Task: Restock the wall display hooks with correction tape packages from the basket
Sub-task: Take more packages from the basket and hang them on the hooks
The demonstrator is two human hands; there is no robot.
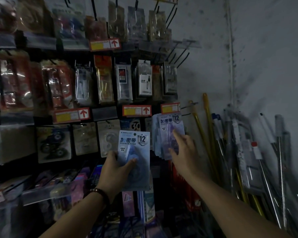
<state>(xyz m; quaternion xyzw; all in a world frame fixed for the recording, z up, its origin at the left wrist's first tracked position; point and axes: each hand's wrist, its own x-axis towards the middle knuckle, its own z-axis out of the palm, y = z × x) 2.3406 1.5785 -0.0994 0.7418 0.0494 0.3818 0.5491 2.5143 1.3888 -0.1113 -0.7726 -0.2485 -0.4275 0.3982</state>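
My left hand (116, 166) grips a stack of pale blue correction tape packages (134, 143) marked "12", held upright in front of the lower display row. To its right, a bunch of the same packages (169, 125) hangs on a wall hook below an orange price tag (170, 107). My right hand (182, 152) touches the front of that hanging bunch with its fingers straight. The hook itself is hidden behind the packages. No basket is in view.
Rows of hooks with packaged stationery (103, 79) fill the dark wall display on the left, above and below my hands. Bare black hooks (179, 57) stick out at the upper right. Yellow and metal poles (248, 160) lean against the grey wall on the right.
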